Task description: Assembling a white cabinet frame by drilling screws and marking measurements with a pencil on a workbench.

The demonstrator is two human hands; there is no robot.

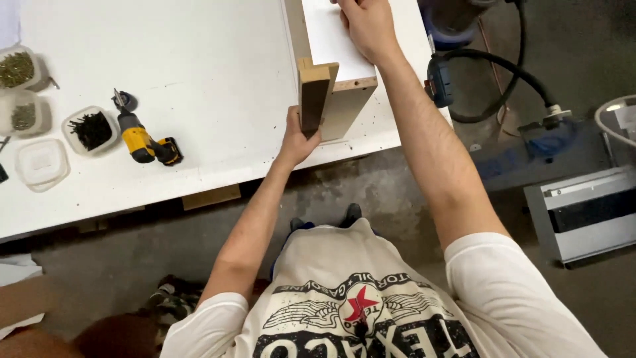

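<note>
White-faced panel work: the left hand [298,136] was clamped on the near end of a chipboard strip [313,96] standing on edge, thumb on its left side. That strip butted against the raw end of a white panel [334,46] running off toward 12 o'clock. The right hand [368,25] was pressed down on the panel's top face near the frame's upper edge, fingers curled together; I couldn't tell whether they hooked over the far edge. Both pieces sat close to the white table's [199,66] near edge, and the panel ran beside its right edge. Plenty of bare tabletop lay toward 9 o'clock, up to a yellow cordless driver [142,140] and tubs of screws [89,129]. At 3 o'clock, off the table, a black hose [510,73] looped over the floor.
</note>
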